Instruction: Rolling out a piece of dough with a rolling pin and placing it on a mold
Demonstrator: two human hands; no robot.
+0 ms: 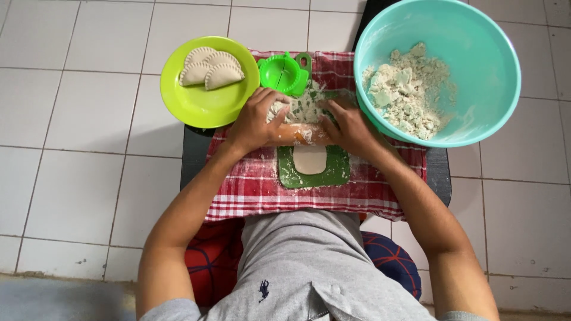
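Head view: both hands (303,122) pressed flat on rolling pin (300,135), dough (310,159) just below.

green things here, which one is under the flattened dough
The dark green mat on the checked cloth; the lime plate holds folded pastries, the bright green press holds nothing.

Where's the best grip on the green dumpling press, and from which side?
Grip the dumpling press by its small looped handle at the far right corner, coming from above on the far side. It lies flat on the checked cloth; the plate crowds its left, and the left hand and right hand on the rolling pin block the near side.
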